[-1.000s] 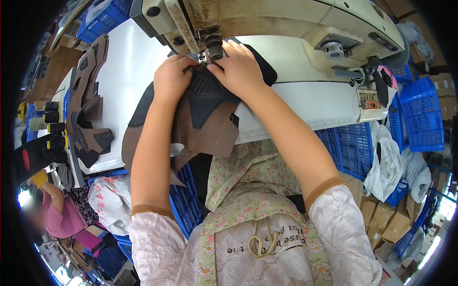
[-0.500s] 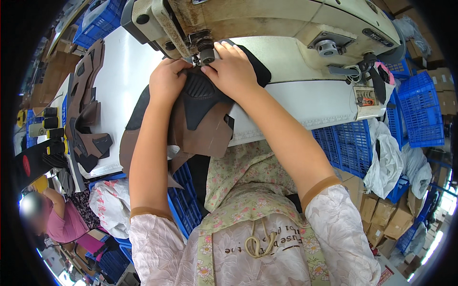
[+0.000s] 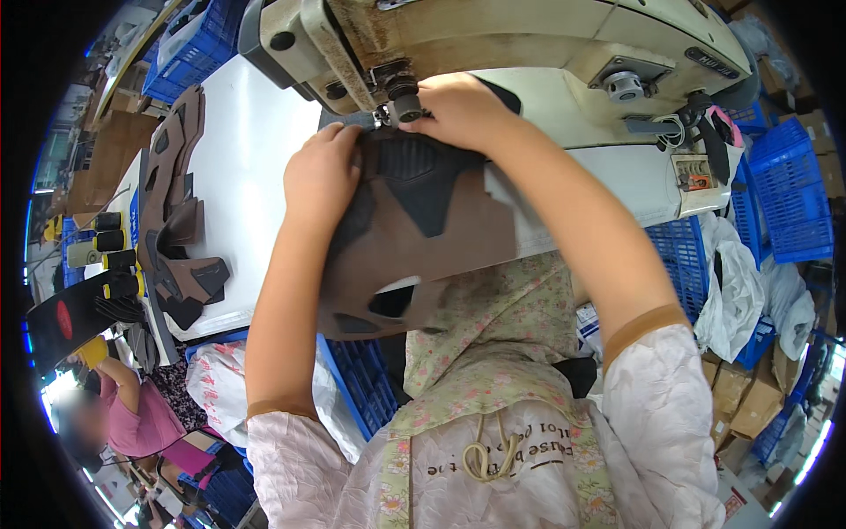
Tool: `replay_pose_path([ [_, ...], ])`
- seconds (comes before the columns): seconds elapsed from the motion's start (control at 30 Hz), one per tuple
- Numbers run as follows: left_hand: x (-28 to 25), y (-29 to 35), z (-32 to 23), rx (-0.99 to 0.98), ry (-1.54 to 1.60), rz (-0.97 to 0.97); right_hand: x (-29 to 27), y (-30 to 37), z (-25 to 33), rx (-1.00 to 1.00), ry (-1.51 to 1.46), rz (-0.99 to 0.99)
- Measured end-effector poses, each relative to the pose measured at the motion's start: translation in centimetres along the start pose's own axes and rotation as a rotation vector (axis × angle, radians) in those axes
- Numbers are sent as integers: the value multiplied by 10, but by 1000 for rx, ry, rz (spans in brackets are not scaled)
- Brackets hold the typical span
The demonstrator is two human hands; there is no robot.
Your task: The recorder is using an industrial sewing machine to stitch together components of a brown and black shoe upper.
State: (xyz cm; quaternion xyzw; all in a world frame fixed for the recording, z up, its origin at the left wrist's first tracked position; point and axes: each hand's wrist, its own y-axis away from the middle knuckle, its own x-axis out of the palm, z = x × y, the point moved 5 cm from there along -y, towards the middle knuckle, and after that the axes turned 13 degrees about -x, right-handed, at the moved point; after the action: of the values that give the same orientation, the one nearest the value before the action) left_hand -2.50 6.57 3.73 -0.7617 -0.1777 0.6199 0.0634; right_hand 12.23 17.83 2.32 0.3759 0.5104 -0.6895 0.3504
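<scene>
A brown shoe upper piece (image 3: 414, 234) with black patches lies under the sewing machine's (image 3: 520, 40) presser foot (image 3: 388, 115) and droops over the table's front edge toward my lap. My left hand (image 3: 324, 172) grips its left side, fingers curled together close to the foot. On the right of the foot, my right hand (image 3: 463, 110) holds the piece, thumb pressed on it; the machine head hides part of those fingers. The ribbed black patch (image 3: 405, 159) sits just in front of the needle area.
More cut brown pieces (image 3: 172, 212) lie stacked along the table's left side. Thread spools (image 3: 110, 240) stand beyond them. Blue crates (image 3: 793, 198) and white plastic bags (image 3: 731, 273) are at the right. A person in pink (image 3: 145, 419) sits at the lower left.
The shoe upper piece has turned and spread to the right under the foot, its cut-out now showing in front. My right hand has rotated; my left hand has shifted slightly down from the foot.
</scene>
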Motion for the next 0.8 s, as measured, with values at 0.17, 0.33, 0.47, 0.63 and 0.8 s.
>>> replay_pose_path([
  [0.17,10,-2,-34,-103,-439,233,-2,-7,-19,100,52,401],
  [0.33,8,-1,-9,-20,-239,78,-9,0,29,164,210,567],
  [0.47,4,-2,-2,35,63,-62,3,39,47,120,215,217],
  [0.63,5,-3,-21,-136,-180,312,-11,42,18,5,371,300],
  [0.8,-13,-11,26,104,56,317,-22,22,59,-8,427,131],
])
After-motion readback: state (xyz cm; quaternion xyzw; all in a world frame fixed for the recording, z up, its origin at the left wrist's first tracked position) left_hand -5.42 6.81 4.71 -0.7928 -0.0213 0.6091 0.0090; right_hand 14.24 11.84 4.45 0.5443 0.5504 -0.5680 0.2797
